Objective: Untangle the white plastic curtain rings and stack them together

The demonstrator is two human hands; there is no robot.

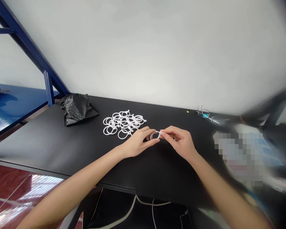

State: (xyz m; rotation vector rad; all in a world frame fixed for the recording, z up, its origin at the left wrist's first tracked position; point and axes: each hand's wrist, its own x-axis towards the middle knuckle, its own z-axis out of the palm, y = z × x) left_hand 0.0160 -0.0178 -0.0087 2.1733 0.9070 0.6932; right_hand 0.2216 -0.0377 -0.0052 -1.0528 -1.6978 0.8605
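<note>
A white plastic ring (155,134) is held just above the black table, between my two hands. My left hand (139,140) pinches its left side with thumb and fingers. On the other side, the thumb and fingertips of my right hand (180,140) close on the ring's right edge. Left of my hands lies a loose pile of several similar white rings (124,123), each with a small knob. My left fingers hide part of the held ring and the near edge of the pile.
A crumpled black plastic bag (77,109) lies at the table's back left. Eyeglasses (203,113) rest near the wall at the right. A blurred plastic package (238,156) sits right of my right arm. White cables (127,216) hang below the black table's (50,140) front edge.
</note>
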